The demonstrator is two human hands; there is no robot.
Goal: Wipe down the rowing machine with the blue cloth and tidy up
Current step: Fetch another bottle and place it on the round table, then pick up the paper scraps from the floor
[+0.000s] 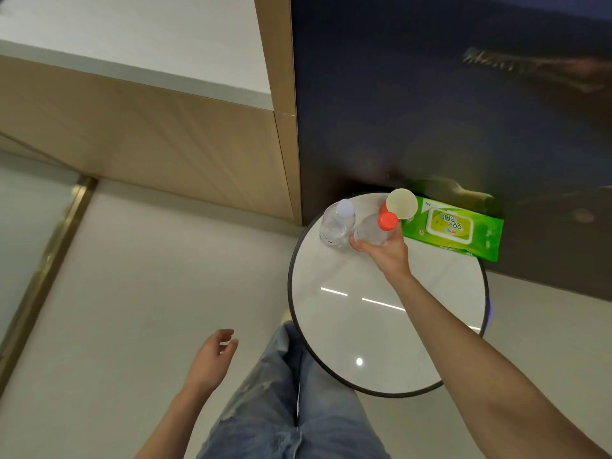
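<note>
Beside dark wall [430, 94], round white table [347, 276]

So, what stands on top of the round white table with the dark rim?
A clear plastic bottle with a white cap, an orange paper cup and a green packet of wet wipes. The right hand grips a clear orange-capped bottle; its base is hidden.

Behind the right hand's [385, 251] grip, the right forearm [480, 352] is bare to the frame edge; the left forearm [172, 422] likewise. Below the grip, light blue washed jeans [278, 376] show pale, frayed patches.
</note>
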